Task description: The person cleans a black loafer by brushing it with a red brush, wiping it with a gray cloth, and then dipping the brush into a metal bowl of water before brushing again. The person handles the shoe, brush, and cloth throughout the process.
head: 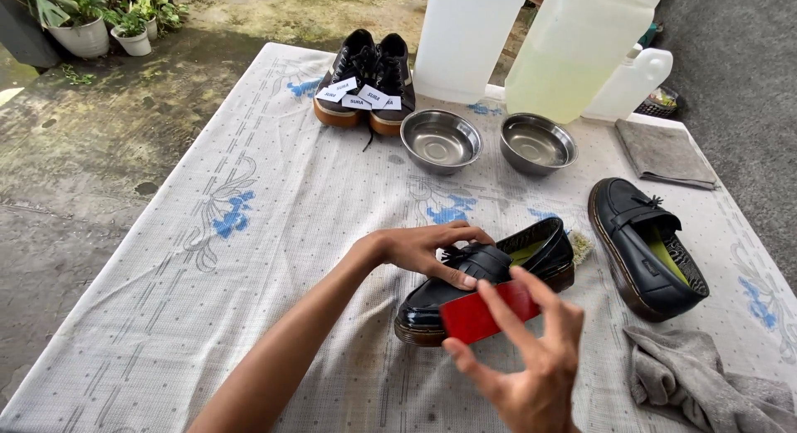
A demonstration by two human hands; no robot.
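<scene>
Loafer (465,292), the black tasselled one, sits on its sole near the front of the counter (249,234), toe pointing at me. My left hand (427,250) is clamped over the tassel so it can't slide around. My right hand (531,366) has its fingers (506,304) pinched on a red block (486,313) laid flat against the side, so the long edge meets the leather. Its twin (647,246) lies just off to the right, rag (706,379) in front of it, two steel bowls (490,142) further back.
</scene>
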